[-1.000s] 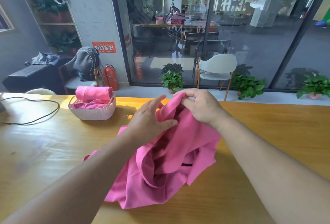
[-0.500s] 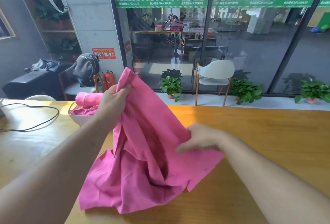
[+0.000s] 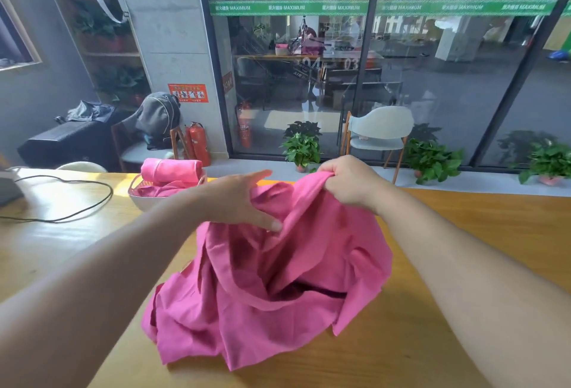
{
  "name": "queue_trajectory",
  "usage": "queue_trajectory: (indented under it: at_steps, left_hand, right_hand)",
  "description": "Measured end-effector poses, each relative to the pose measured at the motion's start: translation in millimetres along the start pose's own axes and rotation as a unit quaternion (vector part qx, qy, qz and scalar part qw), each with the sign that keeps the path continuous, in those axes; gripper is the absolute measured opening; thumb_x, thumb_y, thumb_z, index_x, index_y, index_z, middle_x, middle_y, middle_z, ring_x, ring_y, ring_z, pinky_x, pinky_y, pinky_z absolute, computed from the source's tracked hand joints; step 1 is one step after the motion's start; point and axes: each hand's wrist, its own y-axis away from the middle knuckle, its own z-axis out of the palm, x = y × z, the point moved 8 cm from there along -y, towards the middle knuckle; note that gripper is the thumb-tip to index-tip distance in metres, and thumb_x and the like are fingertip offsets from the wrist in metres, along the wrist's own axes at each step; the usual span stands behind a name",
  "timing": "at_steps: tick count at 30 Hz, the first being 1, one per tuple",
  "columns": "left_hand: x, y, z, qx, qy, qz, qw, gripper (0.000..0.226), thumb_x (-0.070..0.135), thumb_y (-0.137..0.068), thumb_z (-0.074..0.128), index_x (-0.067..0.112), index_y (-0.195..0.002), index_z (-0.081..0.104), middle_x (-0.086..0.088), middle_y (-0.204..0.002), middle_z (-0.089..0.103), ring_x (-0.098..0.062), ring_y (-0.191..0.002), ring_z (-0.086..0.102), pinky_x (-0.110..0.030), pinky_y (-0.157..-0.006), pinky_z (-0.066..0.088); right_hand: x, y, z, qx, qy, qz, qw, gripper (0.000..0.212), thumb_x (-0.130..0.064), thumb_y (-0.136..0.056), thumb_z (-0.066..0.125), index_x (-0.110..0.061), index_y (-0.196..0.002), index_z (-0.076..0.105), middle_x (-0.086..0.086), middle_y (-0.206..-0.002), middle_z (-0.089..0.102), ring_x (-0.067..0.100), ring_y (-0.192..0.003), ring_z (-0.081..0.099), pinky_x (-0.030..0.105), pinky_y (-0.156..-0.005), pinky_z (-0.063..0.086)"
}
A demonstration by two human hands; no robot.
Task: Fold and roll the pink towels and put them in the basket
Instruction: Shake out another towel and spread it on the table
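Note:
A crumpled pink towel [image 3: 272, 288] lies bunched on the wooden table [image 3: 463, 341], its upper part lifted. My right hand [image 3: 349, 182] grips a raised fold of it in a fist. My left hand [image 3: 239, 199] lies against the towel just left of that, fingers nearly straight, thumb pressing the cloth. A pale woven basket [image 3: 139, 199] stands at the back left of the table, partly hidden by my left forearm. It holds a rolled pink towel [image 3: 171, 169] on top of more pink cloth.
A black cable [image 3: 77, 202] loops over the table's left side beside a dark device [image 3: 9, 191] at the edge. Beyond the table's far edge are a chair with a grey backpack [image 3: 157, 119], fire extinguishers [image 3: 197, 143], potted plants and glass walls.
My left hand has come down from holding a towel corner high and now lies on the cloth. My right hand has risen from the towel's right edge and grips a top fold.

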Motion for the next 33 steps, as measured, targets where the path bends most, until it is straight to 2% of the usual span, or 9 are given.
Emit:
queue_trajectory:
  at_steps: [2, 5, 8, 10, 13, 19, 26, 30, 33]
  left_hand:
    - [18, -10, 8, 0.020, 0.040, 0.019, 0.999, 0.105, 0.062, -0.061, 0.082, 0.040, -0.149, 0.029, 0.012, -0.133, 0.054, -0.012, -0.122, 0.050, -0.019, -0.094, 0.033]
    - [31, -20, 8, 0.077, 0.043, 0.036, 0.995, 0.042, 0.041, -0.076, 0.079, 0.024, -0.111, 0.063, 0.007, -0.090, 0.063, -0.018, -0.088, 0.059, -0.022, -0.067, 0.037]
    - [21, -23, -12, 0.139, 0.093, 0.018, 0.986, 0.014, 0.015, -0.087, 0.067, 0.011, -0.100, 0.067, -0.006, -0.090, 0.069, -0.029, -0.089, 0.065, -0.032, -0.072, 0.048]
    - [13, -20, -34, 0.177, 0.172, 0.004, 0.969, 0.016, 0.008, -0.089, 0.060, 0.013, -0.101, 0.068, -0.004, -0.092, 0.071, -0.025, -0.088, 0.067, -0.036, -0.076, 0.056]
    - [20, -17, -73, 0.224, 0.236, 0.032, 0.945, 0.019, 0.012, -0.092, 0.060, 0.020, -0.107, 0.067, 0.000, -0.095, 0.071, -0.020, -0.089, 0.067, -0.033, -0.079, 0.057]
    - [55, -26, -138, 0.252, 0.278, 0.115, 0.920, 0.012, 0.022, -0.094, 0.062, 0.024, -0.106, 0.064, -0.002, -0.102, 0.071, -0.021, -0.100, 0.066, -0.038, -0.091, 0.054]
    - [56, -51, -183, 0.252, 0.000, 0.105, 0.962, 0.059, 0.042, -0.069, 0.084, 0.014, -0.114, 0.057, -0.001, -0.099, 0.066, -0.023, -0.091, 0.062, -0.035, -0.084, 0.050]
    - [38, -74, -208, 0.250, -0.180, 0.088, 0.947, 0.031, 0.041, -0.079, 0.074, 0.016, -0.090, 0.061, 0.005, -0.076, 0.057, -0.024, -0.082, 0.061, -0.026, -0.065, 0.039]
    - [32, -90, -235, 0.314, -0.175, 0.081, 0.930, 0.019, 0.032, -0.087, 0.064, 0.019, -0.076, 0.056, 0.002, -0.072, 0.053, -0.027, -0.076, 0.056, -0.027, -0.059, 0.033]
  right_hand:
    - [-17, -5, 7, -0.008, -0.004, -0.017, 1.000, 0.020, -0.005, -0.088, 0.052, -0.009, -0.079, 0.070, 0.013, -0.081, 0.068, 0.026, -0.077, 0.056, 0.030, -0.061, 0.040]
    - [-28, -10, 14, -0.015, -0.026, -0.026, 0.999, 0.017, -0.018, -0.090, 0.061, -0.014, -0.078, 0.073, 0.005, -0.076, 0.069, 0.022, -0.075, 0.059, 0.027, -0.059, 0.043]
    - [-16, -9, 13, -0.018, -0.143, -0.010, 0.990, 0.014, -0.030, -0.087, 0.073, -0.017, -0.090, 0.076, -0.001, -0.084, 0.074, 0.016, -0.080, 0.065, 0.023, -0.068, 0.051]
    - [2, -5, 20, -0.069, -0.205, 0.024, 0.976, 0.023, -0.028, -0.080, 0.081, -0.017, -0.099, 0.075, 0.004, -0.098, 0.076, 0.016, -0.089, 0.070, 0.031, -0.083, 0.055]
    - [26, -1, 36, -0.120, -0.091, 0.051, 0.987, 0.033, -0.027, -0.073, 0.086, -0.022, -0.103, 0.074, -0.005, -0.100, 0.074, 0.015, -0.098, 0.069, 0.031, -0.090, 0.054]
    - [31, -29, 23, -0.013, -0.196, 0.071, 0.978, 0.029, -0.022, -0.091, 0.069, -0.018, -0.119, 0.067, 0.005, -0.114, 0.071, 0.020, -0.104, 0.065, 0.038, -0.096, 0.051]
    - [3, -80, -85, 0.150, -0.014, 0.082, 0.985, 0.031, -0.031, -0.097, 0.046, -0.011, -0.091, 0.069, 0.012, -0.090, 0.065, 0.032, -0.084, 0.060, 0.032, -0.066, 0.038]
    - [-16, -96, -163, 0.201, 0.135, 0.074, 0.967, 0.026, -0.010, -0.092, 0.044, -0.016, -0.069, 0.053, 0.007, -0.081, 0.059, 0.030, -0.079, 0.056, 0.030, -0.057, 0.034]
    - [-41, -103, -203, 0.246, 0.188, 0.046, 0.950, 0.023, -0.006, -0.089, 0.045, -0.018, -0.071, 0.053, 0.008, -0.085, 0.059, 0.031, -0.081, 0.055, 0.033, -0.063, 0.038]
